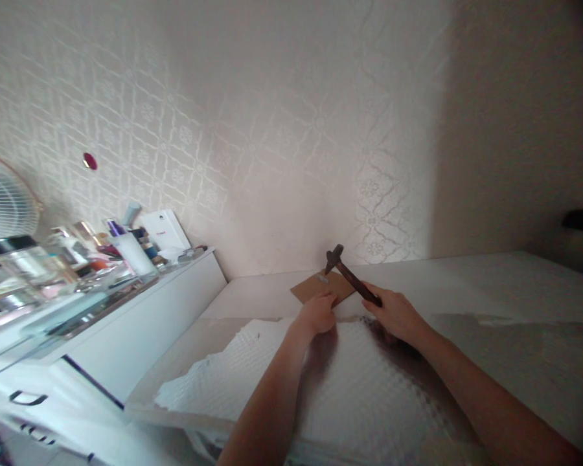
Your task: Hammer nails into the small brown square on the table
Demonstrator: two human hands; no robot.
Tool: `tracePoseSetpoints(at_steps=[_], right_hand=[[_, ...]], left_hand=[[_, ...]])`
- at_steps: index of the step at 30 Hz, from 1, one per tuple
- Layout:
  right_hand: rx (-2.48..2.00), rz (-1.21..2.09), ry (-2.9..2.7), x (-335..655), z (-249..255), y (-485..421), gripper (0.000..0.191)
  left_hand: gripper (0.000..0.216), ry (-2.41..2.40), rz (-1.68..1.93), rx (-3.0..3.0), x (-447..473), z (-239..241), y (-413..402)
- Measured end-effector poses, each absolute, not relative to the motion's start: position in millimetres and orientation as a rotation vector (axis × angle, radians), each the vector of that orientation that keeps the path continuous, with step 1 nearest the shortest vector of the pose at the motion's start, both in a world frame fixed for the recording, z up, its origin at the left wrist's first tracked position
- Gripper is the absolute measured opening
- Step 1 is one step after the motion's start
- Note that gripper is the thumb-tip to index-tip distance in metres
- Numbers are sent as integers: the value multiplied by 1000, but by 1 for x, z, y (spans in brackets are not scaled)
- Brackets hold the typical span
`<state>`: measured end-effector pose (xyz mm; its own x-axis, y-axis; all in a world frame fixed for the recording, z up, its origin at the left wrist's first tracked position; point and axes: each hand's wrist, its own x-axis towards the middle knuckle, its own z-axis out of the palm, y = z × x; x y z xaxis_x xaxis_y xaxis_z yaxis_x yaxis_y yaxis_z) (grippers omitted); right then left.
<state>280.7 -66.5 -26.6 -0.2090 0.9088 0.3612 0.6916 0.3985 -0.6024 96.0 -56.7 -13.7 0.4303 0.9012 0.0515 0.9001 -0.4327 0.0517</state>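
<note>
A dark hammer (pixel 354 281) is in my right hand (pixel 397 313), whose fingers are wrapped round the lower handle. Its head is raised over the far part of a flat brown board (pixel 302 289), which looks like cardboard or thin wood. My left hand (pixel 317 313) grips the board's near edge with bent fingers; the fingertips are partly hidden. A small pale, shiny piece (pixel 322 279) lies on the board just beyond those fingers, too small to make out. Below both hands spreads a silvery, quilted-looking sheet (pixel 354 382).
The sheet covers part of a pale tabletop (pixel 495 285) against a patterned wall (pixel 291 129). At the left stands a white drawer cabinet (pixel 140 349) crowded with bottles, jars and a white box (pixel 165 231). A fan (pixel 4 194) stands behind it.
</note>
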Motion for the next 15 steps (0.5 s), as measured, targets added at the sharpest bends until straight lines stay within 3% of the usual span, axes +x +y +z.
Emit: tracePoseSetpoints(at_steps=[15], right_hand=[[-1371, 411, -2011, 280, -24, -67, 48]], left_hand=[[52, 1686, 84, 2644, 96, -12, -58]])
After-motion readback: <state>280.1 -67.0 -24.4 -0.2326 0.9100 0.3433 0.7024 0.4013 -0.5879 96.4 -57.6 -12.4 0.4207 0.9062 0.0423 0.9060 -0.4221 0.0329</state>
